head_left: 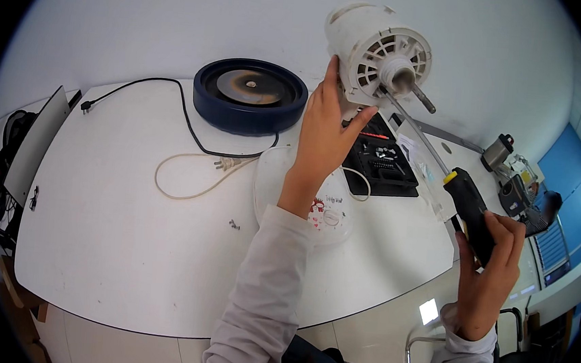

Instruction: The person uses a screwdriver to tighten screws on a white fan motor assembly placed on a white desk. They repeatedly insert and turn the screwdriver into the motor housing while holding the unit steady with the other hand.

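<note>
My left hand grips the white fan motor housing from its left and underside, thumb below. The vented round face of the housing, with a metal shaft sticking out of its centre, is turned to the right and toward me. In my right hand is a screwdriver with a black handle and a yellow collar, fingers wrapped round the handle. Its long shank slants up to the left, and the tip meets the vented face below the shaft. Behind my left wrist lies a white fan base with a knob, partly hidden.
A dark blue round appliance with a stained metal plate stands at the back, its black cord trailing left. A pale cord loops in mid-table. Small screws lie near the base. An open black tool case sits under the housing.
</note>
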{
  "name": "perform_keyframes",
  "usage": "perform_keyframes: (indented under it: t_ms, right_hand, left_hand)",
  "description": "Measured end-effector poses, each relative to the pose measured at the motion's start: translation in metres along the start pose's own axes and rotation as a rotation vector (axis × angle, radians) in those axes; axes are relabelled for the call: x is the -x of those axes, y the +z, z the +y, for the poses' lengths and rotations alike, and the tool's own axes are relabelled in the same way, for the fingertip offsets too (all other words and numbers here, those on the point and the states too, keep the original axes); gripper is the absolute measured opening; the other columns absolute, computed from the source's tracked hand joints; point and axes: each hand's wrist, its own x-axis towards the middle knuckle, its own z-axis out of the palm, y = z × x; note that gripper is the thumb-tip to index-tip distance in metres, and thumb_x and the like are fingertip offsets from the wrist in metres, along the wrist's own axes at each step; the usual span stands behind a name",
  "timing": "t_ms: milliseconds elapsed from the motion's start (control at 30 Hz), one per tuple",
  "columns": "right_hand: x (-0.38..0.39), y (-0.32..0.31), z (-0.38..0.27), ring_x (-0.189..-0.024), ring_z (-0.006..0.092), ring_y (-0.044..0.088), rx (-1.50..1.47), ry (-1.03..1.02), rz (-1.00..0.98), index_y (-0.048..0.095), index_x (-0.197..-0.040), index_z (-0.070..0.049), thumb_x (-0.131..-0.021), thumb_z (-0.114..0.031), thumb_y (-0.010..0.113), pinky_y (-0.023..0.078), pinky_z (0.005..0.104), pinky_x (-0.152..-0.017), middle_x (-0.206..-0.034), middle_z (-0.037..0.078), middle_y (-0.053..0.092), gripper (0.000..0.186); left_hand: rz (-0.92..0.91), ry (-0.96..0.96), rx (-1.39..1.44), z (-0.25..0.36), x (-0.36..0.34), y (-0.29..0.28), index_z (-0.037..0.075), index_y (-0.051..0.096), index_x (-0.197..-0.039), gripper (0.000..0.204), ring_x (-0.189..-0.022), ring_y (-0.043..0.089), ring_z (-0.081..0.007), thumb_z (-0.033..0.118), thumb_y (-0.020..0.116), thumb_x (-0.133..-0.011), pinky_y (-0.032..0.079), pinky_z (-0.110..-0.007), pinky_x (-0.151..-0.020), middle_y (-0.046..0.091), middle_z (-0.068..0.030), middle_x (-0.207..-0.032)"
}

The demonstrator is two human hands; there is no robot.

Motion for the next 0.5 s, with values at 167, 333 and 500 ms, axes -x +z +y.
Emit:
perform_keyframes:
  t_ms: [167, 333, 500]
  right_hand:
    - [-0.007, 0.005, 0.009, -0.081, 0.0272, 0.061, 0.085, 0.061, -0.049, 0.052, -0.121, -0.006, -0.072, -0.002, 0.076, 0.053, 0.0327, -0.070, -0.106, 0.015, 0.052, 0.055]
    - [0.003, 0.003, 0.017, -0.091, 0.0326, 0.060, 0.013, -0.180, 0.070, 0.045, -0.120, -0.009, -0.068, 0.009, 0.074, 0.056, 0.0360, -0.072, -0.115, 0.016, 0.044, 0.063]
    - [0.005, -0.004, 0.014, -0.094, 0.0340, 0.061, 0.040, 0.019, -0.154, 0.044, -0.124, -0.006, -0.081, 0.008, 0.061, 0.057, 0.0381, -0.076, -0.117, 0.015, 0.049, 0.048]
  left_hand:
    - [0.009, -0.002, 0.008, 0.000, 0.000, -0.002, -0.001, 0.020, -0.144, 0.087, -0.113, 0.048, -0.0396, 0.041, 0.067, -0.084, 0.040, -0.044, -0.095, 0.049, -0.0261, -0.122]
    - [0.013, -0.006, 0.000, 0.001, -0.001, -0.002, -0.001, 0.021, -0.144, 0.088, -0.114, 0.048, -0.0393, 0.043, 0.067, -0.083, 0.040, -0.044, -0.095, 0.049, -0.0258, -0.122]
    - [0.019, -0.011, 0.024, 0.001, -0.001, -0.001, -0.001, 0.021, -0.144, 0.089, -0.114, 0.049, -0.0395, 0.043, 0.067, -0.083, 0.040, -0.044, -0.095, 0.049, -0.0263, -0.123]
